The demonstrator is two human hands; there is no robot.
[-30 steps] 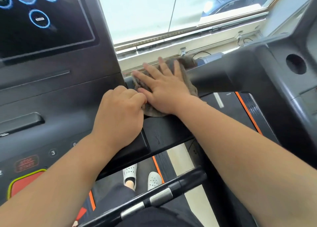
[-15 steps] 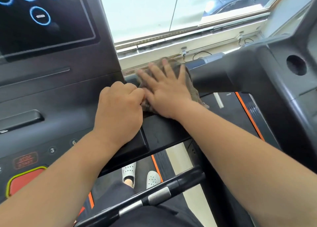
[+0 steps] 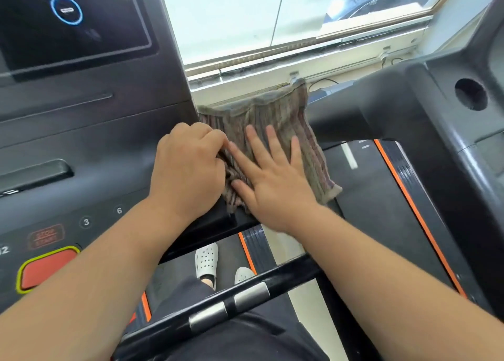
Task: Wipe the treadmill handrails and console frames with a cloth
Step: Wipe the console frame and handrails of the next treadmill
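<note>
- At 9 o'clock in the view stands the console point(image 3: 90, 131), with its red button point(image 3: 47, 269) toward 8 o'clock.
- The left hand point(image 3: 188, 167), near the centre, has its fingers curled and pinches the left edge of the cloth, just beside the console's side wall.
- The cloth point(image 3: 275, 118) lies spread over the black frame ledge point(image 3: 226, 220) at the centre, and its far edge reaches toward 12 o'clock.
- The right hand point(image 3: 275, 180) rests flat on the cloth with straight, spread fingers and grasps nothing.
- To wipe well, the flat palm should probably press evenly while the pinch holds the cloth stretched, so that it does not bunch.
- At 2 o'clock the handrail point(image 3: 381, 110) joins the ledge; the stroke could run toward it and cover the corner too.
</note>
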